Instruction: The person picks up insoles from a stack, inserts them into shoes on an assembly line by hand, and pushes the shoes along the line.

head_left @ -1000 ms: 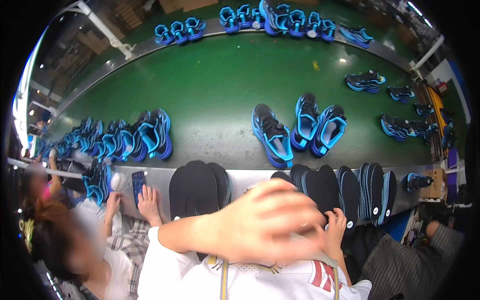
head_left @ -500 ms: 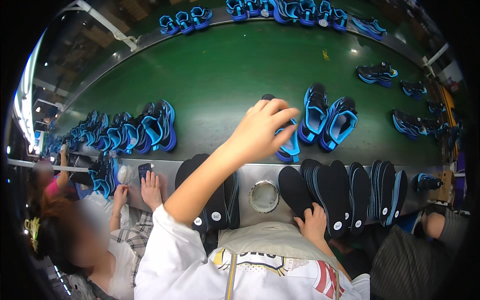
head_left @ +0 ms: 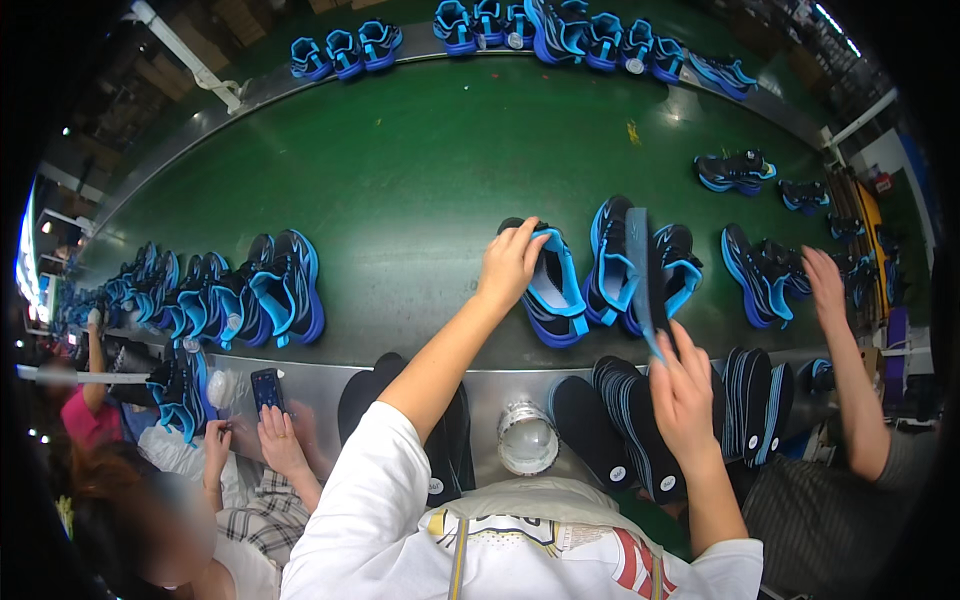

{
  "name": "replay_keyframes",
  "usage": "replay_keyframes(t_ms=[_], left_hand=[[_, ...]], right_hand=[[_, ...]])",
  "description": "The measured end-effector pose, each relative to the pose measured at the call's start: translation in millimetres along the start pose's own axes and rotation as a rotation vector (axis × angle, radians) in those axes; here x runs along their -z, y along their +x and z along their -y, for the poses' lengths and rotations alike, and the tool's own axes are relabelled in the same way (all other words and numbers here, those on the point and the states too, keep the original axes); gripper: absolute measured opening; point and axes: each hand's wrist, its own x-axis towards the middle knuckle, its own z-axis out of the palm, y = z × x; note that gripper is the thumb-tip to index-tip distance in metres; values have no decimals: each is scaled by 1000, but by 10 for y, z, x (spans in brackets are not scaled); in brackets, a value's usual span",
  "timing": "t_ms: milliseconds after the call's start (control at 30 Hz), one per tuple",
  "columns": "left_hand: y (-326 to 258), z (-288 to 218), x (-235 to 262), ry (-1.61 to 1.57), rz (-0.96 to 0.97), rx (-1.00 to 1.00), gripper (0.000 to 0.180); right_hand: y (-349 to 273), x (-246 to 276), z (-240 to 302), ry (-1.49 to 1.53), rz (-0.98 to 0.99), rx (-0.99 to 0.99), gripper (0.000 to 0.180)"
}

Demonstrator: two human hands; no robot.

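Observation:
My left hand point(head_left: 510, 264) is closed on the tongue area of a black and blue sneaker point(head_left: 562, 318), whose heel points toward me on the green surface. In my right hand point(head_left: 686, 395) a thin insole point(head_left: 637, 262) is pinched by one end; it stands up edge-on, dark with a blue side. Behind it are two more sneakers, a left one point(head_left: 607, 240) and a right one point(head_left: 681, 290) partly hidden by the insole. Just below my right hand lie stacks of black insoles point(head_left: 625, 420) with round white stickers.
A round clear container point(head_left: 527, 440) stands on the metal ledge point(head_left: 320, 378), between insole stacks. Sneakers line up at left point(head_left: 285, 290), along the far ledge point(head_left: 560, 35) and at right point(head_left: 752, 275). A co-worker's arm point(head_left: 845, 350) reaches in from the right; another's hands point(head_left: 280, 440) rest near a phone point(head_left: 267, 390).
My left hand has come down onto the sneaker. My right hand has risen from the insole stack with an insole. A co-worker's arm has appeared at right, and the whole view has shifted.

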Motion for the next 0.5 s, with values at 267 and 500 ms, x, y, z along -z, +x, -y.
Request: replay_keyframes(t_ms=[267,500], left_hand=[[95,231,65,-633,214,847,36],[106,121,34,-703,271,865,32]], right_hand=[[568,-549,-135,-141,209,195,10],[688,-1596,-432,-226,187,154,13]])
